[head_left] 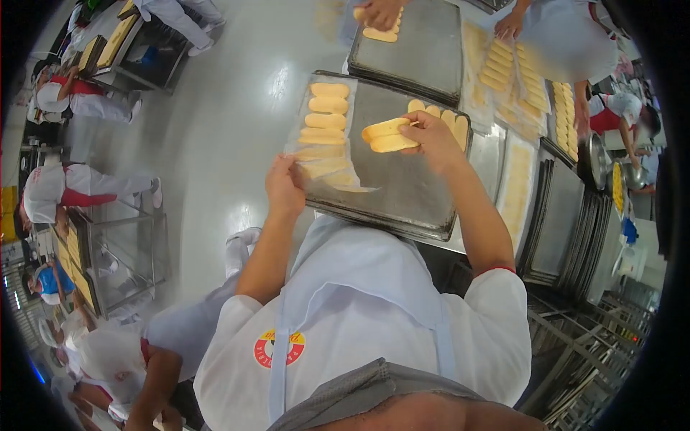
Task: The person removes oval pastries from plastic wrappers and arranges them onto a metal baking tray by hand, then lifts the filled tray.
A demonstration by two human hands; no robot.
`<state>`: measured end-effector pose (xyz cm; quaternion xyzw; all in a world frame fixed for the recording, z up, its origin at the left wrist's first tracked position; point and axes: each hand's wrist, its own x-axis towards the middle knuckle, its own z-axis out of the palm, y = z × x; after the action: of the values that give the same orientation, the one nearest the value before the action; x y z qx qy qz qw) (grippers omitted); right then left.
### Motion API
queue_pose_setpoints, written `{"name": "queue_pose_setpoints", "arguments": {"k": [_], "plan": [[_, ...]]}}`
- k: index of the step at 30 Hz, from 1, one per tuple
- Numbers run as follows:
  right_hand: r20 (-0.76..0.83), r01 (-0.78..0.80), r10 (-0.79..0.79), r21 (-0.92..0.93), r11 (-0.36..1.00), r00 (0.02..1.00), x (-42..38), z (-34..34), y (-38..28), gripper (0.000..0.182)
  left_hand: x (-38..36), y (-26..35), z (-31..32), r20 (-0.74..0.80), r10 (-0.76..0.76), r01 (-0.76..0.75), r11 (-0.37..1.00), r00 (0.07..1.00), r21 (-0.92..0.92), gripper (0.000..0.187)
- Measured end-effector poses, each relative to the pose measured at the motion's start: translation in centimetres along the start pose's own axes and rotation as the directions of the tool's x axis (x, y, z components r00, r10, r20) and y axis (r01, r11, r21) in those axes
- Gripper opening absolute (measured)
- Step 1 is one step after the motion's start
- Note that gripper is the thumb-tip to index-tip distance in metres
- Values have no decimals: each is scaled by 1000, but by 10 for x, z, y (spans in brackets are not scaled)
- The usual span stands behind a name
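Note:
A dark metal tray (388, 187) lies in front of me on a stack of trays. Along its left side is a strip of translucent paper (343, 171) bearing several oval yellow biscuits (327, 105). My left hand (285, 185) pinches the paper's near left edge. Over the tray's right half, my right hand (430, 136) holds a small bunch of biscuits (388, 135) between thumb and fingers. More biscuits (449, 118) lie at the tray's far right corner, partly behind my right hand.
Beyond my tray is another tray stack (424, 57), where a co-worker's hand (379, 13) touches biscuits. A second co-worker's hand (509, 26) is over biscuit-covered papers (496, 65). Upright trays (557, 215) stand at right. Several people work at left around metal tables (129, 237).

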<state>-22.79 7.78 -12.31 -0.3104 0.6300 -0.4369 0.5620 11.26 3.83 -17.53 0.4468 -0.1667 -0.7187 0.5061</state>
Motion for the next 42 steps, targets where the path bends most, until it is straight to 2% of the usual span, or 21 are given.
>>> {"name": "queue_pose_setpoints", "arguments": {"k": [3, 4, 5, 6, 7, 10, 12, 16, 19, 22, 24, 27, 28, 30, 34, 37, 40, 42], "plan": [[-135, 38, -60, -159, 987, 989, 11, -3, -17, 32, -12, 16, 3, 24, -61, 59, 995, 998, 85, 7], [-149, 216, -299, -410, 886, 943, 19, -6, -15, 33, -7, 11, -7, 52, -94, 87, 989, 994, 122, 7], [-99, 348, -518, -633, 692, 850, 30, -7, -9, 33, 1, 3, -23, 81, -126, 112, 981, 989, 159, 6], [9, 417, -693, -804, 424, 721, 43, -9, 1, 33, 7, -5, -35, 110, -159, 135, 971, 981, 198, 6], [210, 432, -785, -899, 80, 583, 60, -12, 20, 35, 10, -10, -40, 102, -187, 164, 967, 977, 195, 6], [498, 496, -586, -849, -181, 639, 49, 10, 37, 34, 3, -8, -38, 46, -236, 226, 960, 971, 163, 6], [481, 525, -565, -846, -97, 670, 34, 30, 50, 35, -14, 7, -21, -42, -224, 227, 968, 974, 103, 6], [430, 545, -628, -838, -12, 648, 25, 43, 52, 38, -9, 15, -44, 6, -178, 174, 970, 984, 169, 7], [387, 482, -671, -875, -50, 633, 31, 46, 57, 40, -14, 18, -43, 36, -185, 174, 963, 982, 206, 7], [292, 366, -617, -931, -8, 730, 32, 47, 49, 38, -16, 16, -39, 65, -185, 169, 966, 981, 196, 9], [259, 325, -615, -946, -4, 745, 35, 45, 52, 38, -2, 1, -60, 64, -187, 177, 974, 980, 141, 15], [216, 281, -603, -959, 15, 768, 35, 44, 52, 39, -26, 20, -3, -33, -264, 266, 949, 964, 171, 21], [204, 271, -597, -962, 24, 776, 34, 45, 52, 39, -21, 18, -10, -10, -255, 248, 933, 967, 262, 20], [193, 242, -639, -970, -10, 745, 35, 47, 53, 39, -8, 9, -30, 35, -241, 202, 878, 970, 434, 18], [171, 220, -758, -975, -37, 630, 34, 62, 41, 38, -10, 4, -20, 56, -158, 126, 919, 986, 375, 12], [167, 231, -745, -973, -17, 646, 44, 65, 41, 37, -4, -6, -29, 89, -134, 95, 934, 987, 345, 9], [315, 346, -771, -929, -130, 554, 65, 58, 61, 33, 0, -9, -31, 97, -117, 80, 942, 988, 326, 7], [300, 331, -779, -935, -126, 551, 64, 57, 64, 31, -1, -8, -29, 86, -113, 82, 948, 990, 309, 7]]}}
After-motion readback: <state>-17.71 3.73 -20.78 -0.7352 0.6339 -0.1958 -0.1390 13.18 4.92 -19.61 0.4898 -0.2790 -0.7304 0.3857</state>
